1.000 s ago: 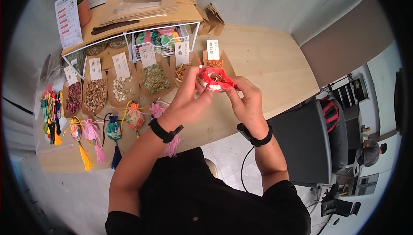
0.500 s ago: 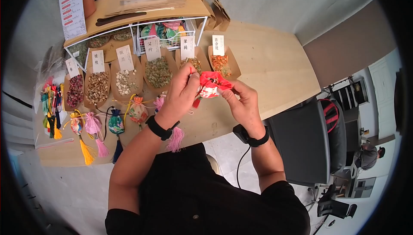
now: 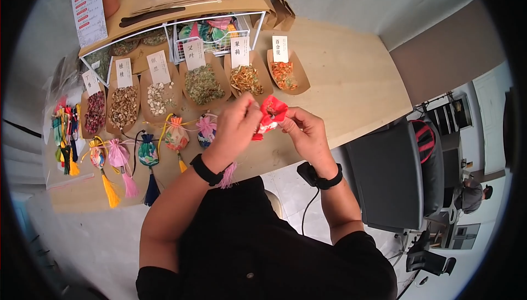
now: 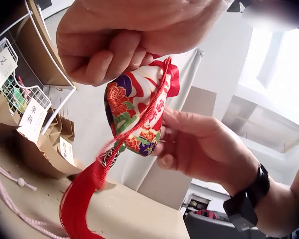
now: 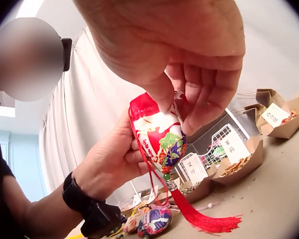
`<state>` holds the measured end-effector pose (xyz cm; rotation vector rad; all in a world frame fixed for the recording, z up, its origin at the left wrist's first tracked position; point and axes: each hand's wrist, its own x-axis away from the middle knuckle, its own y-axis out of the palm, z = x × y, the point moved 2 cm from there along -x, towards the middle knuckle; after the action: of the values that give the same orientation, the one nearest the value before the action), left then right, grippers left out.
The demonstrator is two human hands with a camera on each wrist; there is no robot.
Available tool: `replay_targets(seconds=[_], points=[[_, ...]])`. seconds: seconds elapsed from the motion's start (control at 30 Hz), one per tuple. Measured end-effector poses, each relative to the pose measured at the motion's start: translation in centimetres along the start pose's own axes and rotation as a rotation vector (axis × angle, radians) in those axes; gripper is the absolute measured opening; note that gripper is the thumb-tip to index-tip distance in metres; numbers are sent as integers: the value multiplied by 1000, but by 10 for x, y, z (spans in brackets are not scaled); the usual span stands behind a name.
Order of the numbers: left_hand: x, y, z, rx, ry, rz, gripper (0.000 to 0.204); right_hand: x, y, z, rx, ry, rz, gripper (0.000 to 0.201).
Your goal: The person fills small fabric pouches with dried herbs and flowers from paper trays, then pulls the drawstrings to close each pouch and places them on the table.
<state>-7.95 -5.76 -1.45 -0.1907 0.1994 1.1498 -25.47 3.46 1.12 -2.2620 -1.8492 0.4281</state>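
A red and white drawstring pouch [image 3: 271,114] with flower print is held up between my hands over the table. Its gathered red mouth gapes at the top, with dark dried pieces inside. My right hand [image 3: 308,134] pinches the cloth near the mouth with thumb and fingers. Beside the mouth, my left hand [image 3: 235,128] has its fingers curled at the red drawstring; the pinch itself is hidden. In the left wrist view, the red cord [image 4: 150,117] runs along the pouch's side, and a red tassel [image 4: 82,199] hangs below a bead.
Behind the hands stand several labelled paper trays of dried herbs, including orange petals [image 3: 284,75] and green leaves [image 3: 203,86]. Finished-looking tasselled pouches, one teal [image 3: 148,150], lie at the left front. A wooden shelf [image 3: 126,23] with a wire basket stands behind. A black chair [image 3: 384,174] is at right.
The pouch has tipped and moved slightly down and left, out from in front of the orange petal tray. My left hand has turned, its fingers more curled; my right hand keeps its pinch.
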Motion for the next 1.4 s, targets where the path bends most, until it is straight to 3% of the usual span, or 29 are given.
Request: replay_targets(seconds=[0.13,0.23,0.33,0.4,0.5,0.53,0.63,0.77,0.87,1.03,1.17,1.27,1.4], points=[[8,8,4,27,-125,-119,21,2,6,-5,80,-54,-7,20],[0,-10,7,-33,-4,27,23,3,-1,-3,-19,21,57,17],[10,13,-6,-58,-26,-63,26,7,1,-10,106,-10,17,15],[9,13,13,-26,-71,-97,17,13,4,-11,178,-45,-31,15],[-1,-4,5,-169,92,116,21,15,-12,4,1,9,10,14],[0,-5,5,-135,125,141,22,15,-12,6,-7,-21,39,15],[7,7,6,-199,133,9,23,15,7,0,15,-51,-37,17],[6,-9,11,-112,171,180,22,16,7,-8,-2,-60,-11,20],[8,-4,9,-189,137,105,22,13,12,-11,-29,-37,-23,19],[11,-13,16,-120,83,122,23,19,11,-12,24,-77,-65,21],[14,-11,17,-208,224,85,18,18,-2,1,-5,-33,7,21],[20,-9,30,-185,208,20,20,22,3,-3,-47,-45,24,21],[23,-29,41,-204,295,69,19,25,-21,-3,-49,-47,94,19]])
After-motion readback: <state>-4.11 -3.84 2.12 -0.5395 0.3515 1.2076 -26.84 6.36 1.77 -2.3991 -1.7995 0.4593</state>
